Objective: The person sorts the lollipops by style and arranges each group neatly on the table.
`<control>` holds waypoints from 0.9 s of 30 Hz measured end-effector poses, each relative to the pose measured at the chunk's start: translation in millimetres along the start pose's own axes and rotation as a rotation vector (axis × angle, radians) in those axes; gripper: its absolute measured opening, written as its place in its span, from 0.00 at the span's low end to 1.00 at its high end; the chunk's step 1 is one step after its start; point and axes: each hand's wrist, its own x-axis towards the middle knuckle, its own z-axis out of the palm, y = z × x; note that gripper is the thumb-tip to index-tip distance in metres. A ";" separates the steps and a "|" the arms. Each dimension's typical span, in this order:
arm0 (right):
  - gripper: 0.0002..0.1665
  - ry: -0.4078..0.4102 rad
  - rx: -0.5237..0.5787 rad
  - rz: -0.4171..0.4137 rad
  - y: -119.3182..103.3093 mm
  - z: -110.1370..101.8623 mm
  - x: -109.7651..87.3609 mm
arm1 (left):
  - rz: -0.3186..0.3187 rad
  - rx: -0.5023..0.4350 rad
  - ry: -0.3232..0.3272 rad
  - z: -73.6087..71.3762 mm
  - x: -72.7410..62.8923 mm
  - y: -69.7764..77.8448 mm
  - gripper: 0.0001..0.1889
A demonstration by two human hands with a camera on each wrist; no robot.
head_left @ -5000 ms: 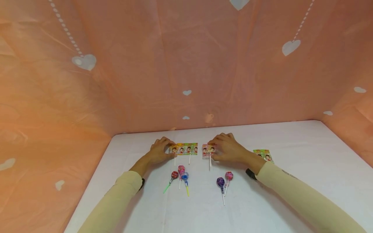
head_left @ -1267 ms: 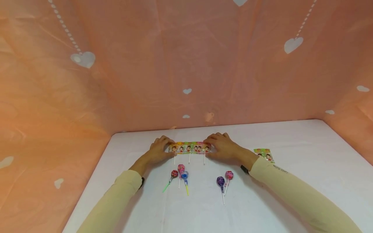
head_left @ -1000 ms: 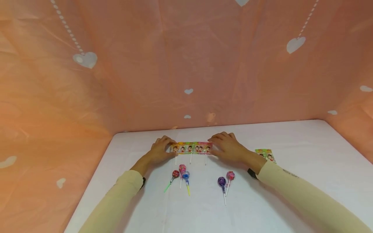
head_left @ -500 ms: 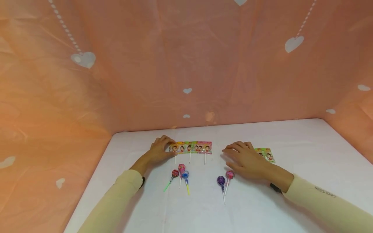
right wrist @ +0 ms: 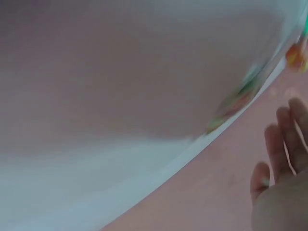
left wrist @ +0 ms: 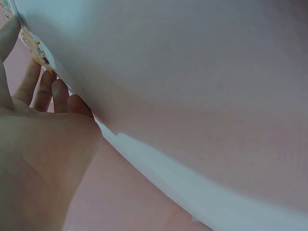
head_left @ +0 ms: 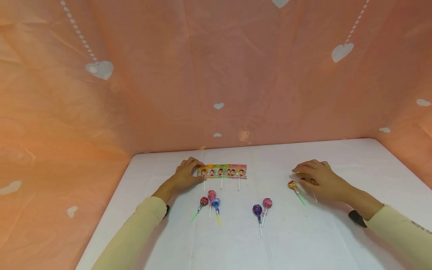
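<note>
Three flat-wrapped lollipops lie edge to edge in a row: yellow [head_left: 210, 171], green [head_left: 219, 170] and pink [head_left: 241, 171], sticks toward me. My left hand [head_left: 183, 175] holds the yellow one's left end, thumb at the lower edge and fingers at the upper. In the left wrist view its fingertips [left wrist: 45, 89] meet the wrapper [left wrist: 34, 47]. My right hand [head_left: 324, 183], fingers loosely bent, hovers over a flat-wrapped lollipop at the right, mostly covered in the head view; its green wrapper [right wrist: 238, 102] shows blurred in the right wrist view. Beside the fingers lies a yellow-red ball lollipop [head_left: 292, 184].
In front of the row lie ball lollipops: dark red [head_left: 204, 201], pink [head_left: 211, 194] and blue [head_left: 216, 203]. Right of them are a purple [head_left: 257, 210] and a pink-red one [head_left: 267, 203]. An orange curtain [head_left: 216, 75] borders the white table [head_left: 222, 247].
My right hand slid the pink-wrapped lollipop left against the green one, let go, and moved right over the other flat-wrapped lollipop. The yellow-red ball lollipop came into view. My left hand stayed put.
</note>
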 end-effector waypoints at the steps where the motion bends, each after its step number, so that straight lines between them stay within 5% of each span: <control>1: 0.18 0.003 0.006 0.004 5.2 -2.7 -2.6 | 0.005 0.001 0.001 0.2 0.0 -0.2 0.27; 11: 0.20 -0.018 0.116 0.155 33.8 -10.7 -21.8 | 0.016 -0.003 0.004 -0.8 -2.0 2.3 0.26; 27: 0.35 -0.119 0.111 0.167 30.5 -4.9 -28.1 | 0.009 -0.010 0.005 -2.5 -3.1 3.6 0.27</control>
